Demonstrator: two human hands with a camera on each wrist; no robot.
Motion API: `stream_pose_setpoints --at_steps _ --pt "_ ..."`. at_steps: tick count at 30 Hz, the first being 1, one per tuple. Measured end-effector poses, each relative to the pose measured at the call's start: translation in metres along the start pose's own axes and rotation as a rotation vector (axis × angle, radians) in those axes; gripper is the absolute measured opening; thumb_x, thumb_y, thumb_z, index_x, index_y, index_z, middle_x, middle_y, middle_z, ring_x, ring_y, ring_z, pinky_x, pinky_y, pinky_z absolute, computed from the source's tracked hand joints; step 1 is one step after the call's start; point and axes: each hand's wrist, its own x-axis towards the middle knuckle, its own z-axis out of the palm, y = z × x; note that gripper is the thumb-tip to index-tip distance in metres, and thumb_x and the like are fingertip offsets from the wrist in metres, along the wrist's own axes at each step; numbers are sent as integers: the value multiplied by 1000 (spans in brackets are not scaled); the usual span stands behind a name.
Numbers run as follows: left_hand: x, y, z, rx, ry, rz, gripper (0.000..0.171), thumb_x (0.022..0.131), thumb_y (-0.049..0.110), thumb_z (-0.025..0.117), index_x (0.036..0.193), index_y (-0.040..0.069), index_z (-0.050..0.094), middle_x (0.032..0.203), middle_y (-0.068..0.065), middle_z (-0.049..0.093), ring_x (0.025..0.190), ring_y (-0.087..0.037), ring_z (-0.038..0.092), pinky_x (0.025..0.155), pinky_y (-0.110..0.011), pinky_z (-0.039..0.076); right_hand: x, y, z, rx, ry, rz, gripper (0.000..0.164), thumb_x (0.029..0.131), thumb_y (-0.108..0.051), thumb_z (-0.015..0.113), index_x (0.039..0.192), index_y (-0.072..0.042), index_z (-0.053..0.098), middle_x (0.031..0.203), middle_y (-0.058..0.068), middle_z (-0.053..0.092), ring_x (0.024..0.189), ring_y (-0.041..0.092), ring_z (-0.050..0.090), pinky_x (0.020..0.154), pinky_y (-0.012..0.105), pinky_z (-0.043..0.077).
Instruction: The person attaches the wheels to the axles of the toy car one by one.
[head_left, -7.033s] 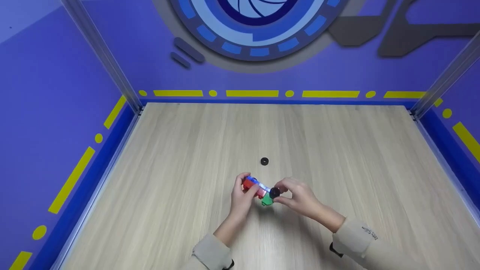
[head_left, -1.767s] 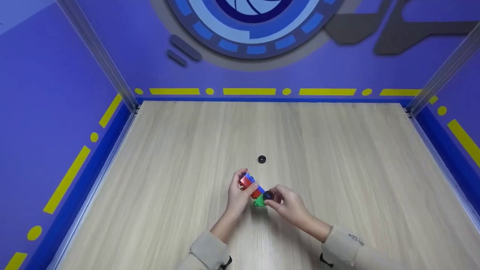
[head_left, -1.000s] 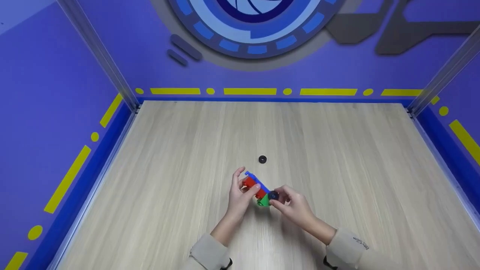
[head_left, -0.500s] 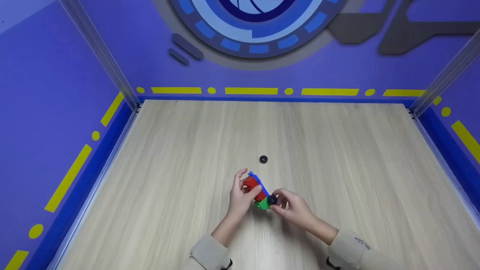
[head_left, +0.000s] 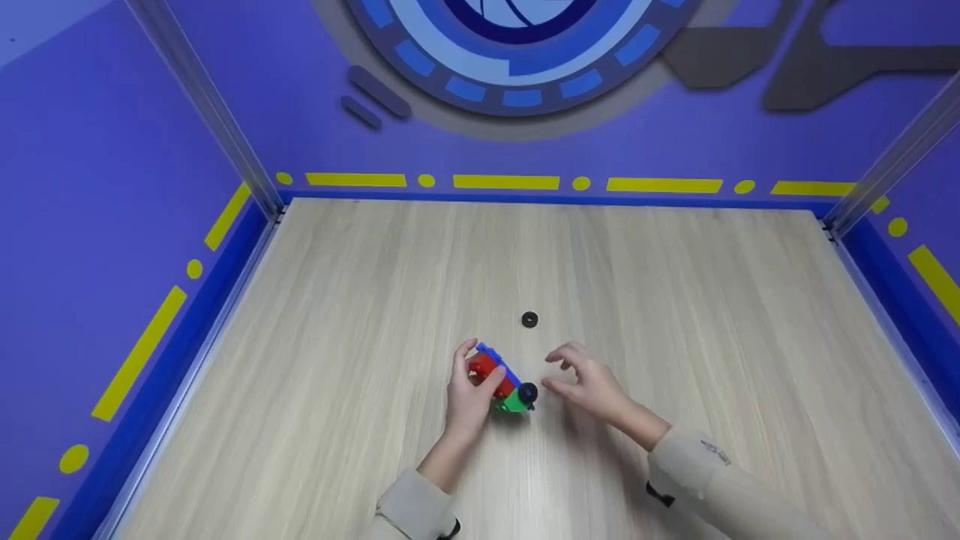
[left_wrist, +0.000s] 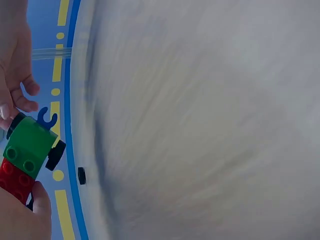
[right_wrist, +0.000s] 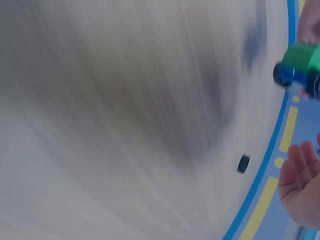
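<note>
Currently | left hand (head_left: 469, 399) grips toy vehicle (head_left: 505, 388) | right hand (head_left: 592, 384) half-spread, empty | table (head_left: 360, 315) (bearing loose wheel (head_left: 529, 325))

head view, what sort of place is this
Probably a purpose-built booth or workstation, though its use is unclear: a pale wood-grain tabletop is enclosed on three visible sides by blue-purple printed wall panels, with silver-grey metal corner posts between them.
</note>
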Motion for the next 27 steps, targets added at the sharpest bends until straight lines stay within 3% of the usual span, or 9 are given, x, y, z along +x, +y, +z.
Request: stream_pose_setpoints --at_steps 4,11,20,27 --pt "2 -1 -4 8 44 -6 59 83 23 59 134 22 29 122 -11 47 98 -22 51 84 -33 45 19 7 2 16 21 52 27 77 -17 66 100 -4 58 106 8 55 97 29 53 82 44 44" --pt "5 -1 -8 -1 90 -29 58 83 22 59 133 23 30 125 -9 45 104 -22 49 88 -35 44 46 20 6 -57 -20 127 43 80 -23 62 116 -1 53 131 17 43 123 33 38 100 46 31" --pt "3 1 -9 18 75 -45 58 84 25 57 133 25 28 130 -8 42 112 -24 46 94 -39 40 55 31 16 -389 -221 96 70 80 -40 58 136 -6 32 144 13 23 130 36 24 96 61 24" --pt "2 1 -9 22 62 -40 59 83 24 58 134 24 27 131 -9 40 114 -24 44 96 -40 39 58 31 22 -467 -326 99 68 81 -38 57 137 -11 30 145 9 24 133 33 20 99 60 21"
